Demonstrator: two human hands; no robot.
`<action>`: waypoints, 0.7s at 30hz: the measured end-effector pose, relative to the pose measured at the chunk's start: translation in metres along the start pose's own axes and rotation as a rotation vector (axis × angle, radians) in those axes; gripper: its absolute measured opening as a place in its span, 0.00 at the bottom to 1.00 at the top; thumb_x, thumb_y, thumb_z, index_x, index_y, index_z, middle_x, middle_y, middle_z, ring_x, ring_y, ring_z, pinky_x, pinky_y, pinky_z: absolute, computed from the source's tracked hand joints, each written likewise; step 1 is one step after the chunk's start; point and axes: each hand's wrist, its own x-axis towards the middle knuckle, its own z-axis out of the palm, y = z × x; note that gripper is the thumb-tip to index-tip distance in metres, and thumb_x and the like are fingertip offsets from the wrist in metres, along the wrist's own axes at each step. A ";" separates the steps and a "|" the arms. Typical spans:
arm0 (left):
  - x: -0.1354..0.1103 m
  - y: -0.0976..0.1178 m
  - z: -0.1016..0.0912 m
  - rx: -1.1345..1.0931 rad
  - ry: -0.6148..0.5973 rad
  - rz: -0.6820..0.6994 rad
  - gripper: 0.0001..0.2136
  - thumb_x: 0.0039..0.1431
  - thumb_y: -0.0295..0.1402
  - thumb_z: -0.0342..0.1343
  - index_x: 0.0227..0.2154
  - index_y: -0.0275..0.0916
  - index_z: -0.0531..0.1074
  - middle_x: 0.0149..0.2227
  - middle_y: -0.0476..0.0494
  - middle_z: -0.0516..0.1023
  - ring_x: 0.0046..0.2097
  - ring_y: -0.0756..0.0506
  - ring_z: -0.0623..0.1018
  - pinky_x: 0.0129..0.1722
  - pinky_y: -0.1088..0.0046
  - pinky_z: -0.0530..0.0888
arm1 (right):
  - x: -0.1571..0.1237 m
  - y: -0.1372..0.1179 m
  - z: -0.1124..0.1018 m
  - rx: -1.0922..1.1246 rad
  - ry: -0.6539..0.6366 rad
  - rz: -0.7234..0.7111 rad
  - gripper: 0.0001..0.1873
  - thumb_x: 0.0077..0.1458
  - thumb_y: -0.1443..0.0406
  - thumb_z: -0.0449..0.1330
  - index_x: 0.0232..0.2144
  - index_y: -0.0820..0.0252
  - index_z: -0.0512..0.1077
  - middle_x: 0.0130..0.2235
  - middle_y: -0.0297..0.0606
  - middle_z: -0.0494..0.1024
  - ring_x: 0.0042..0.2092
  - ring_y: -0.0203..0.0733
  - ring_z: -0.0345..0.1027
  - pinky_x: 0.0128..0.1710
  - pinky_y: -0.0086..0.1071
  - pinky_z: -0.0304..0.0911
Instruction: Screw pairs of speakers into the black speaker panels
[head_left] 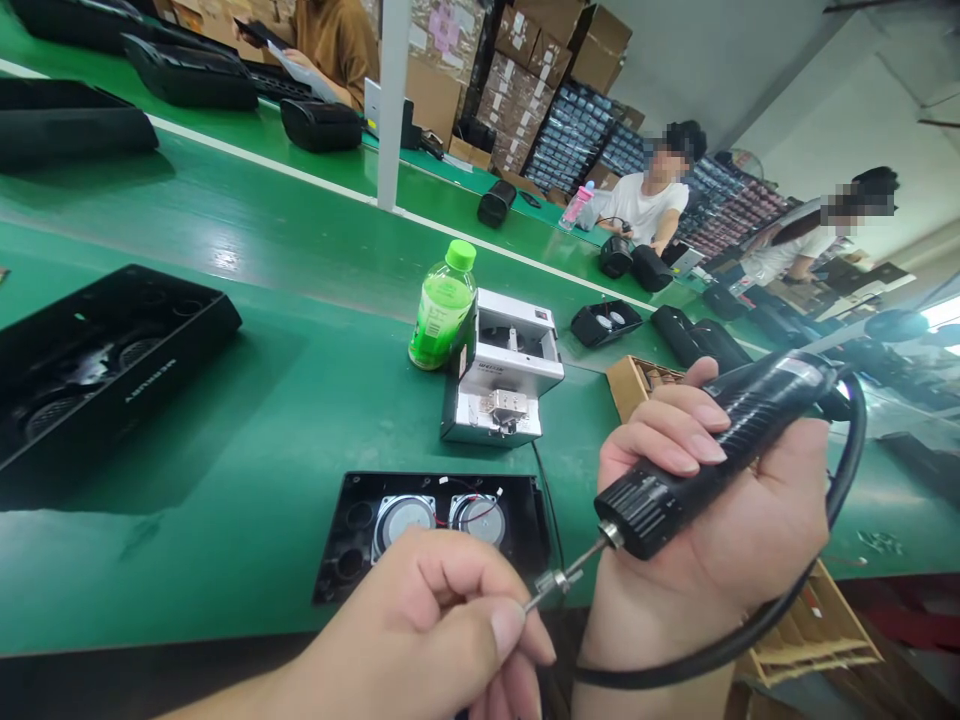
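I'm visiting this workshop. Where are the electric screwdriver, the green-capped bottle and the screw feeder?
Electric screwdriver [660, 510]: head view, on its black grip.
Green-capped bottle [442, 315]: head view, on its body.
Screw feeder [499, 370]: head view, on its pale casing.

Single head-worn view, facing forward and down across the green workbench surface [315, 280]; very near the left hand [405, 625] and right hand [705, 530], reaching back to a seated co-worker [649, 200].
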 end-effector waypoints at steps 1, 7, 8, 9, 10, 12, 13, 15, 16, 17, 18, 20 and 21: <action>0.000 -0.001 0.000 -0.013 -0.003 0.011 0.26 0.49 0.58 0.74 0.26 0.37 0.78 0.19 0.49 0.75 0.21 0.53 0.73 0.23 0.79 0.70 | 0.000 0.000 0.000 0.003 0.000 0.000 0.24 0.67 0.54 0.59 0.58 0.61 0.65 0.30 0.25 0.68 0.23 0.31 0.71 0.20 0.23 0.72; -0.006 -0.004 0.000 -0.112 0.013 0.074 0.31 0.45 0.65 0.76 0.27 0.37 0.82 0.21 0.47 0.79 0.21 0.53 0.75 0.24 0.79 0.74 | -0.002 0.001 0.000 -0.001 0.004 0.017 0.28 0.67 0.47 0.62 0.58 0.60 0.66 0.31 0.26 0.71 0.24 0.31 0.69 0.22 0.24 0.72; -0.007 -0.004 0.000 -0.117 -0.001 0.075 0.32 0.44 0.65 0.77 0.26 0.36 0.82 0.21 0.47 0.79 0.21 0.53 0.76 0.24 0.79 0.75 | -0.003 0.002 0.001 -0.003 0.011 0.019 0.28 0.68 0.46 0.60 0.58 0.61 0.66 0.31 0.27 0.71 0.24 0.31 0.69 0.22 0.24 0.72; -0.007 -0.004 0.000 -0.126 -0.012 0.078 0.32 0.43 0.65 0.77 0.26 0.36 0.82 0.21 0.47 0.79 0.21 0.53 0.76 0.24 0.79 0.75 | -0.003 0.003 0.003 -0.006 0.025 0.019 0.28 0.69 0.46 0.58 0.57 0.62 0.66 0.31 0.27 0.71 0.24 0.31 0.69 0.23 0.23 0.72; -0.008 -0.003 0.000 -0.137 -0.016 0.086 0.31 0.44 0.65 0.77 0.26 0.36 0.82 0.20 0.47 0.79 0.21 0.53 0.77 0.24 0.79 0.76 | -0.003 0.004 0.005 -0.012 0.042 0.015 0.29 0.70 0.45 0.56 0.57 0.62 0.67 0.31 0.28 0.71 0.24 0.31 0.69 0.23 0.23 0.72; -0.008 -0.001 0.001 -0.172 0.000 0.098 0.30 0.45 0.63 0.78 0.26 0.36 0.82 0.20 0.47 0.80 0.21 0.53 0.76 0.24 0.80 0.75 | -0.003 0.006 0.010 -0.044 0.087 -0.003 0.29 0.71 0.44 0.54 0.55 0.63 0.68 0.30 0.28 0.70 0.23 0.30 0.69 0.22 0.21 0.71; -0.007 0.000 0.001 -0.188 0.010 0.100 0.30 0.45 0.62 0.78 0.25 0.36 0.82 0.20 0.47 0.79 0.20 0.53 0.76 0.23 0.80 0.74 | -0.003 0.008 0.013 -0.069 0.116 -0.012 0.28 0.71 0.44 0.54 0.54 0.63 0.69 0.31 0.28 0.69 0.24 0.29 0.68 0.22 0.21 0.71; -0.007 0.003 0.002 -0.225 0.024 0.094 0.29 0.43 0.61 0.79 0.25 0.36 0.82 0.19 0.48 0.79 0.20 0.54 0.75 0.22 0.81 0.73 | -0.003 0.010 0.017 -0.127 0.177 -0.022 0.25 0.72 0.47 0.53 0.52 0.63 0.70 0.31 0.28 0.69 0.24 0.29 0.67 0.22 0.21 0.71; -0.006 0.005 0.003 -0.236 0.021 0.088 0.29 0.43 0.61 0.80 0.25 0.36 0.82 0.19 0.47 0.79 0.19 0.53 0.75 0.21 0.81 0.73 | -0.003 0.011 0.019 -0.158 0.206 -0.023 0.23 0.72 0.49 0.53 0.51 0.63 0.70 0.32 0.29 0.68 0.24 0.29 0.67 0.23 0.22 0.71; -0.006 0.006 0.003 -0.246 0.018 0.088 0.29 0.43 0.61 0.80 0.25 0.36 0.82 0.20 0.47 0.80 0.19 0.53 0.76 0.22 0.81 0.74 | -0.002 0.012 0.021 -0.189 0.234 -0.019 0.21 0.72 0.51 0.51 0.50 0.63 0.70 0.32 0.30 0.69 0.25 0.30 0.67 0.23 0.22 0.71; -0.006 0.007 0.003 -0.256 0.016 0.094 0.29 0.43 0.60 0.80 0.26 0.36 0.82 0.20 0.47 0.80 0.20 0.53 0.76 0.22 0.81 0.74 | -0.002 0.013 0.022 -0.219 0.256 -0.016 0.20 0.72 0.53 0.50 0.49 0.63 0.70 0.33 0.31 0.69 0.26 0.31 0.67 0.23 0.23 0.71; -0.007 0.007 0.002 -0.274 0.004 0.107 0.29 0.45 0.60 0.80 0.27 0.36 0.82 0.20 0.47 0.80 0.20 0.53 0.76 0.22 0.81 0.74 | -0.002 0.016 0.025 -0.282 0.294 -0.015 0.18 0.71 0.55 0.49 0.47 0.62 0.71 0.33 0.33 0.70 0.28 0.32 0.67 0.24 0.24 0.72; -0.008 0.007 0.001 -0.279 -0.001 0.115 0.28 0.45 0.59 0.80 0.27 0.36 0.82 0.20 0.47 0.80 0.20 0.53 0.76 0.22 0.81 0.74 | -0.002 0.018 0.026 -0.310 0.315 -0.018 0.18 0.72 0.55 0.49 0.46 0.62 0.71 0.34 0.33 0.70 0.29 0.32 0.67 0.24 0.24 0.72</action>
